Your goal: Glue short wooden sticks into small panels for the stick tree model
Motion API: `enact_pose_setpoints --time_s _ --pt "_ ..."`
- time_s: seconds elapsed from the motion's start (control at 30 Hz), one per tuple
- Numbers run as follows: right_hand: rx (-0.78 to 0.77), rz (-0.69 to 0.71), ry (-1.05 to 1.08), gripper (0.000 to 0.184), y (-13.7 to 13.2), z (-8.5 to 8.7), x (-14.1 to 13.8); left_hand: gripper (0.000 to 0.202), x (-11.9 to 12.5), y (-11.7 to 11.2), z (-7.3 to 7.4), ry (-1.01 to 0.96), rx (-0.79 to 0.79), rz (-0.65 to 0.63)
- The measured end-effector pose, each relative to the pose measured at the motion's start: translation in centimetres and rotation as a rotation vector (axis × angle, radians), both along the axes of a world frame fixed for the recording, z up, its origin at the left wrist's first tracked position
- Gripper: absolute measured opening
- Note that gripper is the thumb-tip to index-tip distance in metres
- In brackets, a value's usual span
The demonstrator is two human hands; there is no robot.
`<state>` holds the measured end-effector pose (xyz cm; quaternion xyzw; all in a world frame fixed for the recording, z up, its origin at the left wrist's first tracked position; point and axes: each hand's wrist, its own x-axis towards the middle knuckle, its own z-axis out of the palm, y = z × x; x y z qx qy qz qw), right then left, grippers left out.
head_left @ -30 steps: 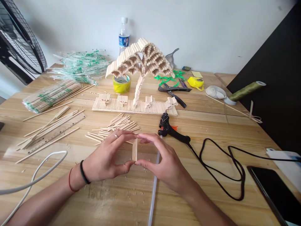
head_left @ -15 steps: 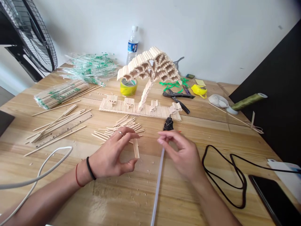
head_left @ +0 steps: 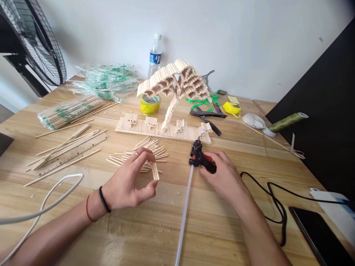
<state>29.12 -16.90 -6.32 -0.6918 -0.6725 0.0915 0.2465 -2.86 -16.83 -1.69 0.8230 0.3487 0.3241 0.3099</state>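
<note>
My left hand pinches a short bundle of cut wooden sticks between thumb and fingers, just above the table. Behind it lies a loose pile of short sticks. My right hand is wrapped round the handle of a black glue gun that rests on the table with a long clear glue stick trailing toward me. Its black cord loops away to the right. A stick-built tree model stands on a stick base behind.
Long sticks and a ruler lie left, with packed chopsticks behind. A white cable curls at near left. Yellow tape, bottle, pliers, green thread spool and a phone are about.
My right hand let go of the stick bundle, moved right and closed on the glue gun. The left hand kept the bundle, now tilted slightly.
</note>
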Motion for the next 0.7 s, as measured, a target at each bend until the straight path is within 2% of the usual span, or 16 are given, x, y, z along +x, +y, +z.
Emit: enact_pose_setpoints --time_s 0.2,0.3,0.4,0.47,0.57,0.7 --pt "0.05 -0.018 -0.009 0.029 -0.2 1.1 -1.1 0.038 -0.1 0.0 0.1 -0.018 0.002 -0.032" --pt "0.106 0.029 0.178 0.02 -0.5 2.0 -1.6 0.038 -0.1 0.0 0.1 -0.031 -0.012 -0.012" --pt "0.147 0.075 0.368 0.008 -1.1 2.7 -2.7 0.033 -0.2 0.1 0.0 -0.067 -0.093 0.04" --pt "0.109 0.093 0.514 0.022 -1.8 2.9 -3.7 0.03 -0.4 0.3 -0.2 -0.143 -0.187 0.059" --pt "-0.041 0.125 0.731 0.033 -2.7 3.0 -4.9 0.03 -0.6 0.7 -0.7 -0.305 -0.322 0.036" --pt "-0.123 0.214 0.793 0.038 -3.4 3.2 -5.9 0.026 -0.8 0.9 -1.0 -0.446 -0.461 -0.004"
